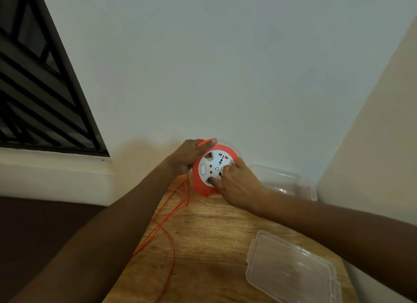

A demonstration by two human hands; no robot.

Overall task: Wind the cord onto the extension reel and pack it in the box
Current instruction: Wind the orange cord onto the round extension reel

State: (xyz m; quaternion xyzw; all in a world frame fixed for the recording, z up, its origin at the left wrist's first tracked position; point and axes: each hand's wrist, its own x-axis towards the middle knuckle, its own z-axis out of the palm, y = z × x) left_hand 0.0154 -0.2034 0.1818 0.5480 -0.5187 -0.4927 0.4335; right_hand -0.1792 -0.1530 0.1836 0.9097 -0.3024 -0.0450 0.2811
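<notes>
An orange extension reel [203, 185] with a white socket face [213, 167] is held tilted above the far end of the wooden table [203, 246]. My left hand [189, 155] grips the reel's left rim and pinches the orange cord against its top edge. My right hand [237, 185] lies on the socket face, with a finger curled into a recess near its lower edge. The thin orange cord [167, 223] hangs from the reel in loose loops over the table's left edge. A clear plastic box [277, 178] stands behind my right hand, by the wall.
A clear plastic lid [291, 269] lies on the table at the near right. White walls close the back and right sides. A dark barred window [33, 77] is at the left, with a ledge below it.
</notes>
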